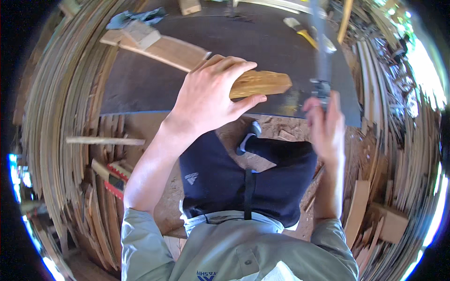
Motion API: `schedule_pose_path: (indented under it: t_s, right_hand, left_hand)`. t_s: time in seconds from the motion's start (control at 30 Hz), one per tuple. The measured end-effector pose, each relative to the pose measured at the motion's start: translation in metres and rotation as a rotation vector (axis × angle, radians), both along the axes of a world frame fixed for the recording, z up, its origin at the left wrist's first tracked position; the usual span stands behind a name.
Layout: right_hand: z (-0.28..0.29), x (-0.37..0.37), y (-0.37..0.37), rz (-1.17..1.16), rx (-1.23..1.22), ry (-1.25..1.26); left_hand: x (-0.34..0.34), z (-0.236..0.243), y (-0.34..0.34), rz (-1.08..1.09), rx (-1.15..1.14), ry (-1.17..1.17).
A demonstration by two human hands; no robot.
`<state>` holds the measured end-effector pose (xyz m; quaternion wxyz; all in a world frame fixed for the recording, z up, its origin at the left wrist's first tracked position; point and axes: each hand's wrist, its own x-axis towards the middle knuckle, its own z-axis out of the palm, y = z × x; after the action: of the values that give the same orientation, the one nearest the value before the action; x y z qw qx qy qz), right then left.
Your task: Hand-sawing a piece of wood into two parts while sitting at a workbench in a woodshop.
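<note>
My left hand (211, 89) is closed around a short, yellowish-brown block of wood (265, 84), its thumb below and fingers above, over the near part of a dark tabletop (225, 42). The block's right end sticks out past my fingertips. To the right, my right hand (326, 122) grips the lower end of a long-bladed tool (321, 54). Its thin grey blade points away from me and is smeared by motion; a dark metal fitting shows just above my fingers. My hand hides the handle. Blade and block are apart.
A plank (164, 50) lies at the table's far left with a smaller wood block (142, 34) on it, beside a bluish cloth (136, 18). A yellow-handled tool (307, 38) lies behind the blade. Stacked wood strips (51, 117) line both sides; a red-edged object (117, 180) sits low left.
</note>
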<state>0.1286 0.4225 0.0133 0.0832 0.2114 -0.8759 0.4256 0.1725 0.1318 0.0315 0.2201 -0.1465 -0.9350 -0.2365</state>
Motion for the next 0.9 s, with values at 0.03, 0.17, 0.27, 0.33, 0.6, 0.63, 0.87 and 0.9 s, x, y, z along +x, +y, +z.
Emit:
schedule_pose_path:
  t_s: [0.03,0.17,0.27,0.33,0.6,0.63,0.87,0.9]
  right_hand:
    - [-0.003,0.009,-0.010,0.008,-0.031,-0.056]
    - [-0.025,0.037,-0.032,-0.036,0.116,0.043]
    - [-0.039,0.047,-0.038,-0.088,0.181,0.084]
    - [-0.041,0.050,-0.044,-0.108,0.204,0.052]
    - [-0.045,0.059,-0.057,-0.199,0.211,0.053]
    - [-0.046,0.059,-0.058,-0.207,0.203,0.063]
    - [-0.053,0.059,-0.060,-0.247,0.152,0.065]
    - [-0.053,0.059,-0.060,-0.243,0.148,0.063]
  left_hand:
    - [-0.010,-0.004,0.005,-0.011,-0.038,0.015]
    - [-0.032,-0.014,0.017,-0.021,-0.053,-0.028]
    - [-0.030,-0.011,0.023,-0.005,-0.016,-0.082]
    - [-0.030,-0.011,0.026,0.019,0.003,-0.108]
    - [-0.032,-0.010,0.039,0.143,-0.023,-0.045]
    - [-0.033,-0.008,0.041,0.173,-0.032,-0.045]
    - [-0.039,-0.013,0.044,0.186,-0.059,0.029]
    - [-0.039,-0.013,0.044,0.190,-0.055,0.032]
